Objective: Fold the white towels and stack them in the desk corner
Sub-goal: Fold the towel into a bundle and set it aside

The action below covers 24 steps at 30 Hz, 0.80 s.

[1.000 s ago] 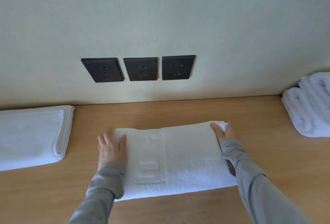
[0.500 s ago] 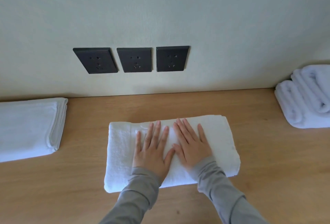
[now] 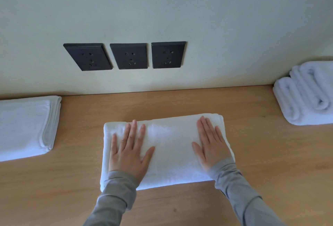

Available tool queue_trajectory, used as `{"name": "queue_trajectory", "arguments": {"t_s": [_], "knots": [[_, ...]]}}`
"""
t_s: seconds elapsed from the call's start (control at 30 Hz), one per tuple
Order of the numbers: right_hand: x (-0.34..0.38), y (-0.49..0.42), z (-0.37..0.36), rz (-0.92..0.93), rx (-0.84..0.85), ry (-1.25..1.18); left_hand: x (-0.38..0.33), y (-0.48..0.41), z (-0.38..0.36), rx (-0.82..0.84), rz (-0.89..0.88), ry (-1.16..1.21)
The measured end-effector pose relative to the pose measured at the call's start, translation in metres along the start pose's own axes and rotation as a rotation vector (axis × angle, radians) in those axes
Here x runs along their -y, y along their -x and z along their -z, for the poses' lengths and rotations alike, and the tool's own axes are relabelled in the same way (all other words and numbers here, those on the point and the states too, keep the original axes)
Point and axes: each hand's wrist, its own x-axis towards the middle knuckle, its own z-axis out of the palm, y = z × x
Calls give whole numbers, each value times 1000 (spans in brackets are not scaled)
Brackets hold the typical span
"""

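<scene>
Both hands lie flat, fingers straight, on the folded towel (image 3: 171, 146) mid-tabletop (image 3: 252, 153): left hand (image 3: 128, 151) near its left end, right hand (image 3: 210, 144) near its right.

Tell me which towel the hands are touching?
The middle towel: left hand and right hand lie flat on it. The left towel and right pile are untouched.

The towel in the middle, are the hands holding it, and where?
Not gripped. The left hand lies flat on the folded towel near its left end, the right hand flat near its right end, fingers straight.
</scene>
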Motion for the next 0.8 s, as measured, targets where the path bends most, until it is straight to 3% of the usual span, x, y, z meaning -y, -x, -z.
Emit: {"name": "queue_trajectory", "arguments": {"t_s": [0.3, 0.4, 0.53, 0.8], "knots": [[2, -9, 0, -48, 33, 44, -7, -7, 2, 28, 19, -48], [28, -5, 10, -116, -5, -17, -34, 3, 9, -26, 36, 6], [70, 18, 14, -30, -86, -40, -80, 31, 9, -37, -62, 80], [22, 46, 0, 52, 0, 53, -4, 59, -7, -41, -26, 44]]}}
